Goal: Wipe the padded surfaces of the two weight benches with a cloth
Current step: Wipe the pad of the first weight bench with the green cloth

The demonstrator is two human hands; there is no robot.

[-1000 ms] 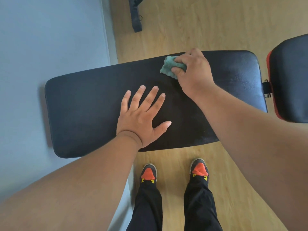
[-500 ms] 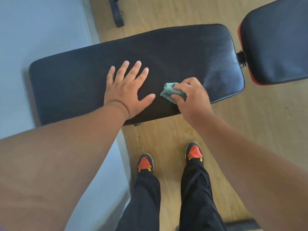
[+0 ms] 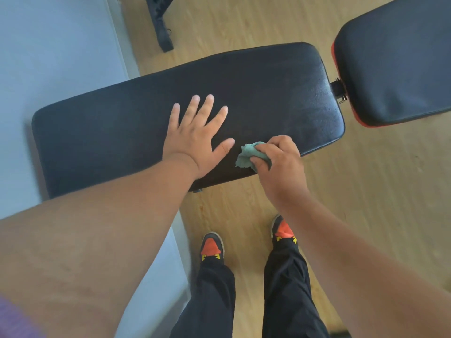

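A home gym or small workout room, seen from above by a person standing. A long black padded bench [image 3: 136, 132] runs across the middle of the frame, its vinyl surface lightly creased. At upper right, a second black pad [image 3: 400, 62] with a red edge is joined to it by a metal hinge [image 3: 338, 89]. At top centre, a black metal frame leg [image 3: 162, 28] stands on the floor. The floor [image 3: 366, 203] is light wood-look laminate. A pale blue-grey wall [image 3: 56, 52] fills the left side. At the bottom, black trousers [image 3: 285, 289] and orange-toed trainers [image 3: 211, 246] suggest sportswear.
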